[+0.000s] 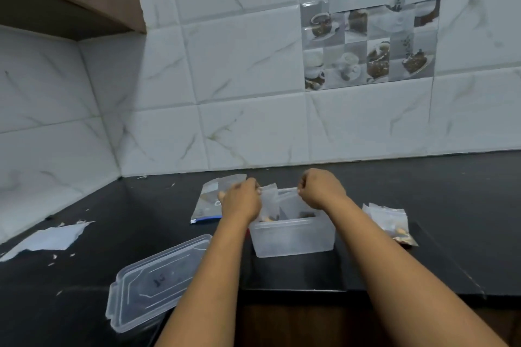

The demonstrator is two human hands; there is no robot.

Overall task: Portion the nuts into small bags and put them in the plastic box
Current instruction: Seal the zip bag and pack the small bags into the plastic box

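A clear plastic box (293,239) stands on the black counter, with small bags of nuts inside. Above it hangs a small clear bag (277,200) with a few nuts at its bottom. My left hand (242,200) pinches the bag's top left corner and my right hand (321,189) pinches its top right corner, so the top edge is stretched between them. The bag's lower part dips into the box. A larger nut pouch (210,200) lies flat behind my left hand, partly hidden by it.
The box's clear lid (152,279) lies at the front left of the counter. A pile of small bags (390,222) sits right of the box. Torn white paper (48,239) and scraps lie at the far left. A tiled wall runs behind.
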